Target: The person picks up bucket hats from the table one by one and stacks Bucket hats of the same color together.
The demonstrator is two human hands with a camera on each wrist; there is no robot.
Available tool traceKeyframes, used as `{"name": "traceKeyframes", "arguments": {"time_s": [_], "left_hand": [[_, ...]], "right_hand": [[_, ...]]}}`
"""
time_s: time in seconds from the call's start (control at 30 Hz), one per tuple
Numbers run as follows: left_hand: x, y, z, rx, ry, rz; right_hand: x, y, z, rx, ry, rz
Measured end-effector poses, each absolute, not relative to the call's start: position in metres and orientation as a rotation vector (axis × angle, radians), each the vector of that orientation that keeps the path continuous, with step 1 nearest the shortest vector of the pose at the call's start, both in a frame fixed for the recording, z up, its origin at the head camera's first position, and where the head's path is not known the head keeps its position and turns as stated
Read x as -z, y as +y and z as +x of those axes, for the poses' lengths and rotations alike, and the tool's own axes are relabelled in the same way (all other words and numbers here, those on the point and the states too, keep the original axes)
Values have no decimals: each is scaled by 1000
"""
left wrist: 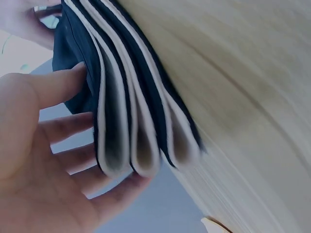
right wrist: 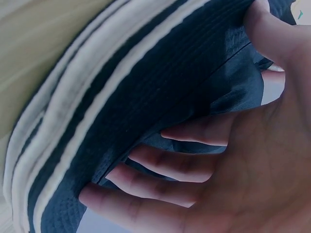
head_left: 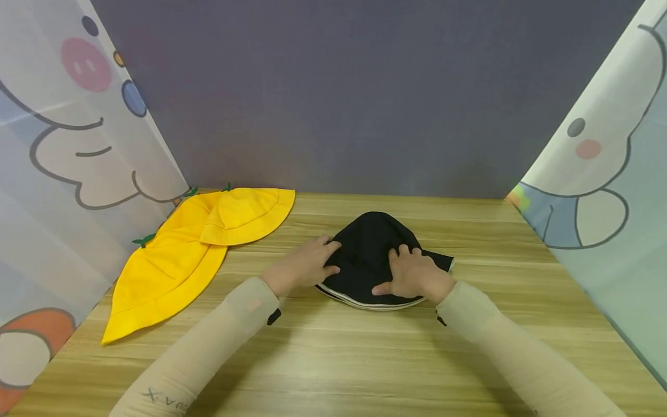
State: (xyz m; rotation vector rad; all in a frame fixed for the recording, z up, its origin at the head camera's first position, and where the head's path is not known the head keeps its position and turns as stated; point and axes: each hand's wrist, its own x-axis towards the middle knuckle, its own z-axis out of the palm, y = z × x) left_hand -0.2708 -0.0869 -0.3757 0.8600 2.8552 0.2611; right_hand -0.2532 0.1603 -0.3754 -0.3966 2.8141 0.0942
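Observation:
Black bucket hats (head_left: 362, 249) with white edging lie folded flat in a stack at the middle of the table. In the left wrist view, three folded brims (left wrist: 146, 97) show one above another. My left hand (head_left: 304, 266) touches the stack's left end, its thumb against the top brim and its relaxed fingers spread along the folded edges. On the right part of the top hat rests my right hand (head_left: 414, 273). Its fingers are spread and fairly straight on the black cloth (right wrist: 160, 92), its thumb near the front brim.
Several yellow hats (head_left: 161, 272) with green leaf tips lie overlapping at the table's left side. A grey panel (head_left: 339, 104) stands behind the wood-grain table (head_left: 354, 359). Cartoon-printed curtains (head_left: 589, 174) flank it on both sides.

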Motion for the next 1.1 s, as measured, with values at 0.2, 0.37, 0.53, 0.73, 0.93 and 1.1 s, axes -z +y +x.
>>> {"name": "traceKeyframes", "arguments": {"time_s": [0.2,0.37,0.53,0.73,0.93,1.1], "left_hand": [[373,-102,-281,-441,2866,754],[372,-114,-287,-524,2837,712],[366,-124,-293,-507,2856,691],[363,-138,-303,-388,2930,580],[361,-158,-315,-478,2908,471],[355,-176,-323,-504,2899,354]], "right_hand": [[376,176,-260,-48,2810,-374],[376,187,-265,-32,2813,-365],[375,196,-269,-50,2824,-344],[372,206,-274,-45,2820,-306],[370,217,-279,-26,2803,-259],[371,229,-284,-3,2804,-225]]}}
